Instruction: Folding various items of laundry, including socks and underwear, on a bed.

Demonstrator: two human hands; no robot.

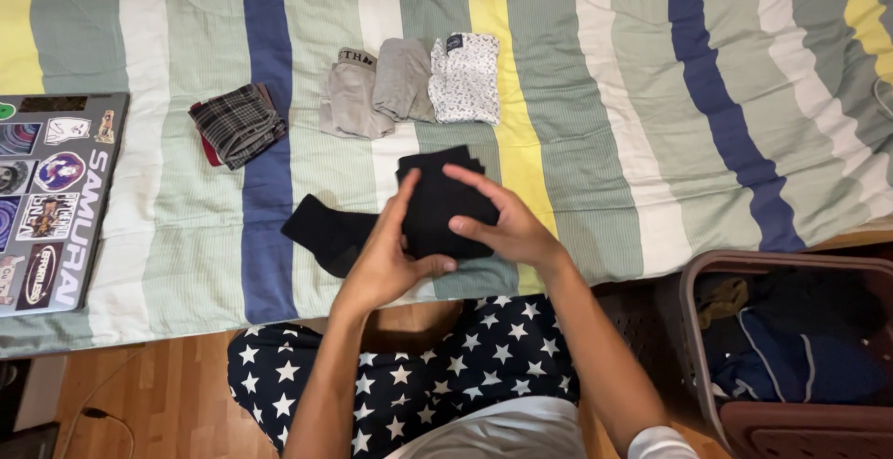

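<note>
A black folded garment (pixel 437 200) lies on the striped bedspread (pixel 614 96) near its front edge. My left hand (pixel 386 254) grips the garment's lower left side, thumb under its bottom edge. My right hand (pixel 502 222) rests on top of it, fingers spread across the right half. Another black piece (pixel 326 231) lies flat just to the left, touching my left hand. Both hands press the same folded garment.
Three folded pieces sit in a row further back: beige (pixel 349 96), grey (pixel 403 78), white patterned (pixel 465 78). A folded plaid piece (pixel 237 124) lies left of them. A sticker-covered laptop (pixel 51 199) is at far left. A laundry basket (pixel 693 329) with dark clothes stands on the floor at right.
</note>
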